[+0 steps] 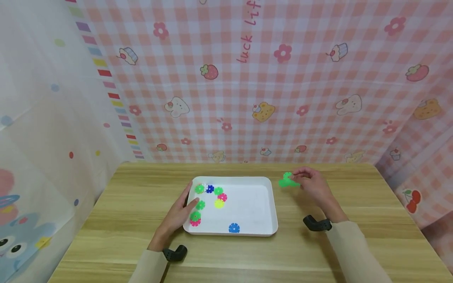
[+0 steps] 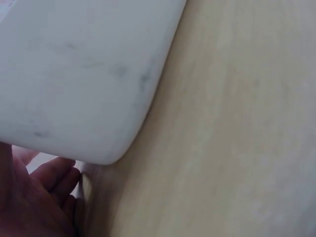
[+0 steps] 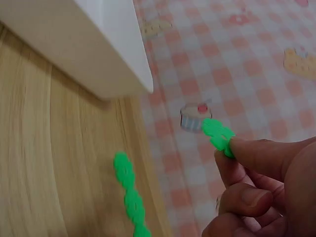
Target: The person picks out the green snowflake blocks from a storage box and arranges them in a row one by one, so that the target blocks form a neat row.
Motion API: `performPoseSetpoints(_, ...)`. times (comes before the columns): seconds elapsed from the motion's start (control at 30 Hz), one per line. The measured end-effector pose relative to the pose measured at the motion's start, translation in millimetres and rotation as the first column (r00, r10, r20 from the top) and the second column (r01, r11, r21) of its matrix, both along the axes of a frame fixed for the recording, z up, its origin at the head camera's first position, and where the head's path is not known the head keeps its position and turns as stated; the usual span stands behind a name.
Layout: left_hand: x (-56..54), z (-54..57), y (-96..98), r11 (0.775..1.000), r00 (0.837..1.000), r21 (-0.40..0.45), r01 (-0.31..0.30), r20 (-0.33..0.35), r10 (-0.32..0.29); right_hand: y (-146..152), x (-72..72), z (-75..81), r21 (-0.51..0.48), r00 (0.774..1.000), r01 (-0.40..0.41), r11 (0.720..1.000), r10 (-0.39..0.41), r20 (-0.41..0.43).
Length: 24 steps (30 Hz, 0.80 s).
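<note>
My left hand [image 1: 179, 213] grips the left side of a white tray [image 1: 249, 206], the thumb over the rim and the fingers along its outer wall. In the left wrist view the tray's outer side covers part of this hand. To the right of the tray, my right hand [image 1: 314, 186] pinches a bright green snowflake disc [image 3: 217, 134] between thumb and forefinger. Below that disc lies a row of joined green snowflake discs [image 3: 132, 200] on the table. The held disc appears apart from the row in the right wrist view.
Several snowflake discs lie in the tray's left half, among them a yellow disc [image 1: 219, 203] and a dark blue disc [image 1: 210, 189]. A lighter blue disc [image 1: 234, 228] is by the tray's front wall. A checked cloth [image 1: 226, 98] hangs behind the wooden table [image 1: 354, 196].
</note>
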<state>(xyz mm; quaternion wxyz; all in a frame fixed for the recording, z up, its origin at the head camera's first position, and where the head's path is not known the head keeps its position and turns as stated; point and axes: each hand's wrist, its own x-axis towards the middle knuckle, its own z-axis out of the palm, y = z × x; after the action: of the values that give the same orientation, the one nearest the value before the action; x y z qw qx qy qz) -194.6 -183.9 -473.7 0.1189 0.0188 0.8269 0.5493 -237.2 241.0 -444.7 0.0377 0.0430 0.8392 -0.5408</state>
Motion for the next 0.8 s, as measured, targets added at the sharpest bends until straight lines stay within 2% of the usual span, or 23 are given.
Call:
performPoseSetpoints(0.2,-12.7,-31.6,-7.1,1.000,1.000,0.001,-0.011,-0.026,0.011,36.3,-0.3,-13.5,0.000,0.996,0.092,0.996,-0.092,-0.008)
performPoseSetpoints(0.27,-13.7,-36.9,-8.1,1.000,0.999,-0.006,-0.013,-0.038,0.013,46.8,0.7,-17.9,-0.006,0.991,0.133,0.991,-0.133,-0.023)
performPoseSetpoints(0.53,-12.6,-37.0,-6.7,1.000,0.999,-0.011,-0.021,-0.044,0.020,86.6,6.5,-34.4,-0.073,0.955,0.292,0.954,-0.295,-0.031)
performPoseSetpoints(0.7,-13.8,-37.4,-7.7,1.000,0.999,-0.021,-0.019,-0.046,0.018,100.7,6.4,-43.3,-0.150,0.921,0.387,0.910,-0.389,0.012)
performPoseSetpoints(0.8,-14.2,-37.6,-8.4,0.999,0.999,-0.027,-0.018,-0.046,0.017,103.8,5.1,-48.0,-0.150,0.896,0.444,0.884,-0.442,0.046)
